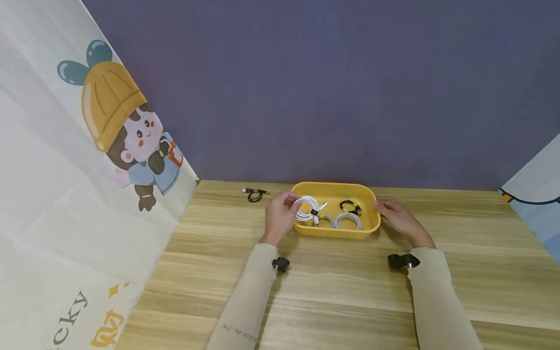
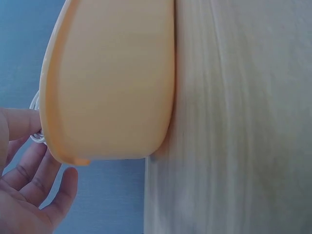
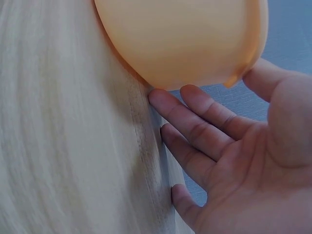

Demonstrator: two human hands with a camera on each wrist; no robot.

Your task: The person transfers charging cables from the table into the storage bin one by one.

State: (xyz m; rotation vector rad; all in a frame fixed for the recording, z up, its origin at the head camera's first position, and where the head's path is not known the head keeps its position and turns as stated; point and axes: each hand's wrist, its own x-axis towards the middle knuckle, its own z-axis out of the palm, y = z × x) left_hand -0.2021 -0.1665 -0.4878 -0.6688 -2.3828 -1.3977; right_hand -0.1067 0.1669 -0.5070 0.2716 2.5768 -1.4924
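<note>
The left hand (image 1: 278, 218) pinches a white cable (image 1: 305, 217), wound into a coil, between thumb and fingers at the left end of a yellow tray (image 1: 334, 234). The coil lies just right of that hand, its right part over the inside of the tray; whether it touches the tray I cannot tell. A black tie (image 1: 314, 212) binds it on the right, and a white plug sticks out to the right. In the left wrist view, the hand's other fingers are loosely bent beside the rim.

The right hand (image 1: 400, 219) is at the tray's opposite end, well apart from the white cable. Its thumb touches the rim and its fingers are loosely extended, with some fingertips against the outside of the end wall (the little finger stands away from it).

Inside the tray, a black cable (image 1: 357, 211) with a yellow band lies toward the far right, and a pale coiled cable (image 1: 348, 228) lies near right. A grey cable (image 1: 325, 218) shows partly to the left of the pale one.

On the wooden table (image 1: 341, 301), left of the tray and near the far edge, lies another black lead (image 1: 254, 198) with a red mark. A dark wall (image 1: 332, 97) stands behind.
</note>
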